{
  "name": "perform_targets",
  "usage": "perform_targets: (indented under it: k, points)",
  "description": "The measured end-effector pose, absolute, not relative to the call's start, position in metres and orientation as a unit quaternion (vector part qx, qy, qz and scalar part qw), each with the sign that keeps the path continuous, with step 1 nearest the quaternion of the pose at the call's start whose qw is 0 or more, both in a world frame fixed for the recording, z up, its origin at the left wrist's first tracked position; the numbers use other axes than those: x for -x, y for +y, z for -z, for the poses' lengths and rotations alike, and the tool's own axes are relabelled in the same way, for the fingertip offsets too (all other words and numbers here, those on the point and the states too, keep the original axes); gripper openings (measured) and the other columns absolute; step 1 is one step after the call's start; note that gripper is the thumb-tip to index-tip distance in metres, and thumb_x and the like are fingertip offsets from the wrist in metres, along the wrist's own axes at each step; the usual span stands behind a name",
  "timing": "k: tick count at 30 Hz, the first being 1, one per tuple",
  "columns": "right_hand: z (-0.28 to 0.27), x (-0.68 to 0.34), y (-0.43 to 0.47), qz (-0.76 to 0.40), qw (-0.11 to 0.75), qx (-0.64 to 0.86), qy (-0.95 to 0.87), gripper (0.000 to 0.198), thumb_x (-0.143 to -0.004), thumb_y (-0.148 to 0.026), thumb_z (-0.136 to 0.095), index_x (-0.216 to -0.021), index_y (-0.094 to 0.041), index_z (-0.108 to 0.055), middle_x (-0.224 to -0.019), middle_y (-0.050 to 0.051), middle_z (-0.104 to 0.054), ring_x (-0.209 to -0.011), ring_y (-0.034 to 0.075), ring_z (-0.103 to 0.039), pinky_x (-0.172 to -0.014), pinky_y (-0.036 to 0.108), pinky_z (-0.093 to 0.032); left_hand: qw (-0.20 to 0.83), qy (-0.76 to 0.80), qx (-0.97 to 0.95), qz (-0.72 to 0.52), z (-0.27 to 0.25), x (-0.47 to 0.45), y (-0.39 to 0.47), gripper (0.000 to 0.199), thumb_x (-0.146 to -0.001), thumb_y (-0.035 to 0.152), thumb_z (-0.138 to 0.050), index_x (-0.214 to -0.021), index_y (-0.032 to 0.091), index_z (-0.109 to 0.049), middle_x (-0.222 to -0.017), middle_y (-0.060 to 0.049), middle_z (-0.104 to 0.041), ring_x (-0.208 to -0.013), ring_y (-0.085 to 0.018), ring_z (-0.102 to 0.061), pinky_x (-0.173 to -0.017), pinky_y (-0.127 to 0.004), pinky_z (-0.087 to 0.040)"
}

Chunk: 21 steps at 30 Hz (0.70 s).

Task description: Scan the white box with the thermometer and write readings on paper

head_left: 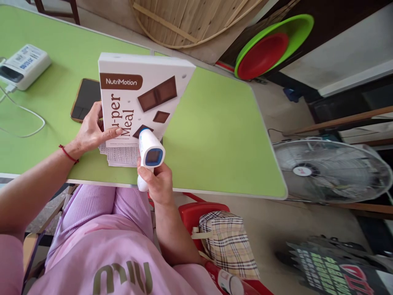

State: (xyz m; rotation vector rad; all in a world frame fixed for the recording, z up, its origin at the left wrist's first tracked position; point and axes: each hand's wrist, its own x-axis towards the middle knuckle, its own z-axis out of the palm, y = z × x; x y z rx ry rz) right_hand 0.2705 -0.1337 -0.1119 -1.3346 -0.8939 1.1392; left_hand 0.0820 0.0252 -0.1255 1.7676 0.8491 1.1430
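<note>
A white box (159, 69) with "NutriMotion" lettering and pictures of chocolate pieces is held up over the green table. My left hand (95, 127) grips its lower left side, thumb on the front and fingers behind. In my right hand (159, 180) is a white infrared thermometer (145, 143) with a blue-rimmed, dark display facing me. Its head overlaps the box's lower front; whether the two touch I cannot tell. Printed paper sheets (121, 157) lie below the box, partly hidden by it. A smartphone (86, 98) rests just left of the box, partly covered.
On the green table (221, 135), a white power bank (26, 65) with a cable (33, 110) sits at the left. Off the right end stands a large fan (331, 170). A red chair (199, 211) bearing a plaid bag (230, 241) is near my right arm.
</note>
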Motion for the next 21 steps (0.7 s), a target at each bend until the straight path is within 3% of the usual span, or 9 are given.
perform_targets:
  k: [5,8,10,15,21]
  points:
    - [0.107,-0.319,-0.127,-0.294,0.589,0.611,-0.44,0.045,-0.07,-0.064,-0.079,-0.088,-0.024,-0.069,-0.083,0.004,-0.07,-0.074,0.019,-0.062,-0.068,0.035,-0.051,0.352,0.345,-0.729,-0.474,0.134,-0.081,0.034,0.094,-0.063,0.076,-0.088,-0.135,0.024,-0.057,-0.139,-0.017,-0.06,-0.138,-0.044,-0.052,-0.117,-0.066,-0.043]
    - [0.119,-0.365,-0.118,-0.132,0.506,0.706,-0.478,0.059,-0.07,-0.065,-0.077,-0.11,-0.022,-0.071,-0.097,0.007,-0.071,-0.086,0.023,-0.065,-0.08,0.041,-0.054,0.327,0.359,-0.734,-0.476,0.142,-0.079,0.04,0.092,-0.064,0.074,-0.089,-0.134,0.025,-0.057,-0.141,-0.016,-0.058,-0.146,-0.044,-0.043,-0.125,-0.065,-0.034]
    - [0.132,-0.392,-0.112,-0.068,0.456,0.742,-0.487,0.063,-0.072,-0.064,-0.074,-0.117,-0.021,-0.07,-0.102,0.01,-0.07,-0.096,0.027,-0.065,-0.089,0.045,-0.053,0.318,0.365,-0.732,-0.479,0.146,-0.079,0.043,0.091,-0.063,0.073,-0.09,-0.133,0.025,-0.058,-0.141,-0.014,-0.059,-0.147,-0.044,-0.042,-0.127,-0.061,-0.035]
    - [0.158,-0.421,-0.104,-0.003,0.359,0.809,-0.465,0.047,-0.072,-0.056,-0.074,-0.105,-0.022,-0.07,-0.102,0.008,-0.074,-0.094,0.027,-0.064,-0.088,0.044,-0.053,0.302,0.371,-0.746,-0.464,0.153,-0.081,0.046,0.099,-0.067,0.075,-0.086,-0.144,0.026,-0.047,-0.147,-0.014,-0.054,-0.134,-0.041,-0.055,-0.11,-0.052,-0.053]
    - [0.164,-0.424,-0.1,0.035,0.306,0.828,-0.469,0.033,-0.073,-0.043,-0.078,-0.097,-0.022,-0.068,-0.096,0.007,-0.074,-0.093,0.028,-0.064,-0.086,0.045,-0.052,0.21,0.371,-0.786,-0.448,0.152,-0.075,0.051,0.096,-0.078,0.078,-0.076,-0.149,0.026,-0.036,-0.137,-0.015,-0.055,-0.12,-0.034,-0.06,-0.085,-0.041,-0.058]
